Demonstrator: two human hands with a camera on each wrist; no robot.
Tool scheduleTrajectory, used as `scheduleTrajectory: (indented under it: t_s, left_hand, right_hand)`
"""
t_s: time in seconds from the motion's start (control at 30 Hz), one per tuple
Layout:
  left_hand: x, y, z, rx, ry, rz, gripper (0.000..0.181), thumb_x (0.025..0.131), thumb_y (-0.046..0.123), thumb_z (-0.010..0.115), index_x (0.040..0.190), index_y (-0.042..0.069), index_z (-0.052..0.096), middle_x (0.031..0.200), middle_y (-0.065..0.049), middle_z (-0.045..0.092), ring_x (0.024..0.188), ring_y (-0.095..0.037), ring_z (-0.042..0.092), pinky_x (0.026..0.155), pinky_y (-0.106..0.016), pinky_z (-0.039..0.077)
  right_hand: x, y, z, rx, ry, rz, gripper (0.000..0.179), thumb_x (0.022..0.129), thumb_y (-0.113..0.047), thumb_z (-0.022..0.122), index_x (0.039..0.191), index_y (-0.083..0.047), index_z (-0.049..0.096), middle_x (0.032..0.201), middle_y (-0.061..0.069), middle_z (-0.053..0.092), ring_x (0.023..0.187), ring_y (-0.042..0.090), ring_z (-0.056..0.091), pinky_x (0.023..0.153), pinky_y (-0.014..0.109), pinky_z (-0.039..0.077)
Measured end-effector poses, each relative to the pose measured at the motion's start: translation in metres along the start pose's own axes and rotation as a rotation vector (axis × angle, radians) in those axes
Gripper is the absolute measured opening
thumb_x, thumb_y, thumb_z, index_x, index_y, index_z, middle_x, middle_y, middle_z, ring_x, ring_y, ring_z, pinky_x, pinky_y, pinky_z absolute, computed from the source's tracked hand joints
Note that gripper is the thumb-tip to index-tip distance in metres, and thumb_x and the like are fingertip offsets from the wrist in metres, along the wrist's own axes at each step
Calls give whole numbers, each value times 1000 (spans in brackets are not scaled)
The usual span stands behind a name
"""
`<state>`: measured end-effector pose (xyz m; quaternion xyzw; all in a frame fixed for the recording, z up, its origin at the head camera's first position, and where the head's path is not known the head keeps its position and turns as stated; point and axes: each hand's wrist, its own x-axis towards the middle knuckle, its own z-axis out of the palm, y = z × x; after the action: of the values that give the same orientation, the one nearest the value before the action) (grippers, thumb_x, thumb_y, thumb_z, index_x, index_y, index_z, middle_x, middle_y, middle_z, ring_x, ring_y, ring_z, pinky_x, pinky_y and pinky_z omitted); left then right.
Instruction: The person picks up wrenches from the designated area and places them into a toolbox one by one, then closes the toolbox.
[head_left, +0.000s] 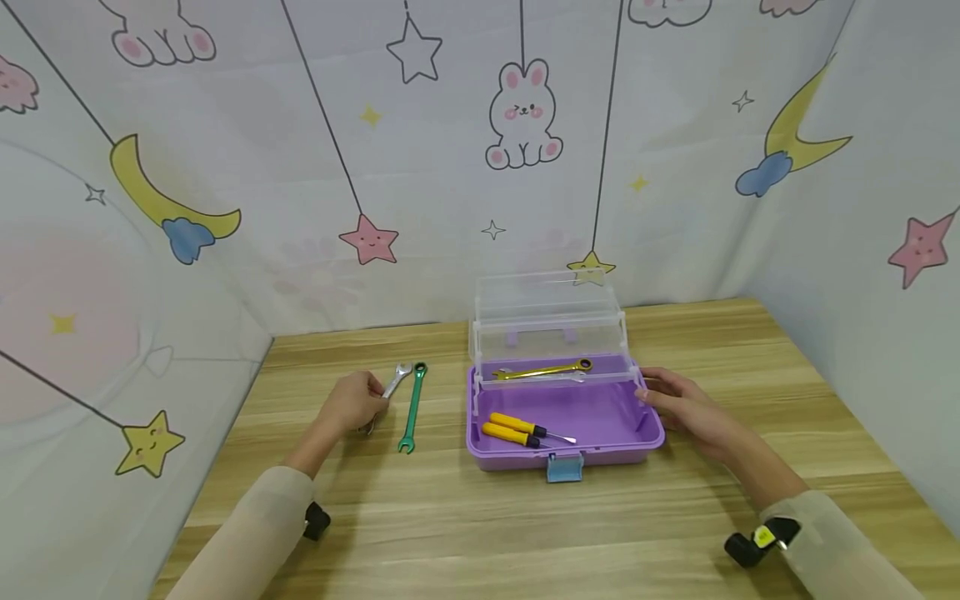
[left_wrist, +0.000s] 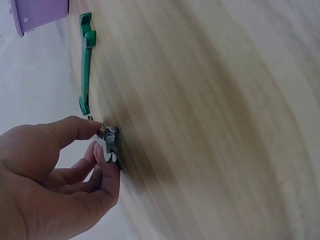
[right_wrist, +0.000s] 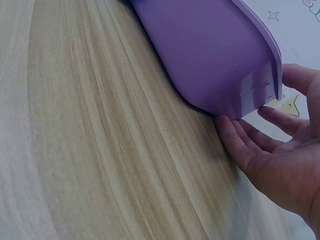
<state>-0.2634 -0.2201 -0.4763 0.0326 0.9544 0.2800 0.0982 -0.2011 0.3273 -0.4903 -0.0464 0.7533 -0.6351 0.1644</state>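
My left hand [head_left: 356,402] pinches a silver wrench [head_left: 396,379] between thumb and fingers, close over the table at the left. In the left wrist view, one end of this wrench shows past the fingertips. Just right of it lies a green wrench [head_left: 414,408]. At the right side of an opened purple toolbox [head_left: 566,457], my right hand [head_left: 690,410] grips the wall, thumb at the rim and fingers against the outside. Two yellow-handled screwdrivers [head_left: 517,421] lie inside, at the front left. Toward the back are a gold wrench [head_left: 543,370] and a silver one, partly behind clear plastic.
The toolbox's clear lid [head_left: 547,296] stands raised at the back, before a printed cloth [head_left: 442,167]. A blue latch [head_left: 565,468] hangs down at the front. Wood-grain table top [head_left: 450,533] spreads around the box.
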Motion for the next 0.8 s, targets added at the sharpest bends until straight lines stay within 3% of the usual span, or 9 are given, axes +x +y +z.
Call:
scheduleTrajectory:
  t_s: [0.47, 0.8]
  left_hand:
    - [-2, -4, 0, -34, 3, 15, 18, 98, 9, 71, 108, -6, 68, 95, -13, 70, 76, -20, 64, 63, -30, 54]
    - [-5, -5, -2, -13, -36, 39, 23, 107, 5, 52, 123, -12, 55, 93, -15, 62, 72, -20, 54, 59, -29, 45]
  right_hand:
    - [-3, -1, 0, 8, 7, 8, 68, 109, -29, 61, 161, 2, 31, 162, 33, 35, 138, 40, 51, 99, 35, 55]
    - [-2, -3, 0, 0, -3, 3, 69, 109, -31, 61, 162, 1, 31, 162, 33, 34, 139, 42, 50, 100, 35, 54]
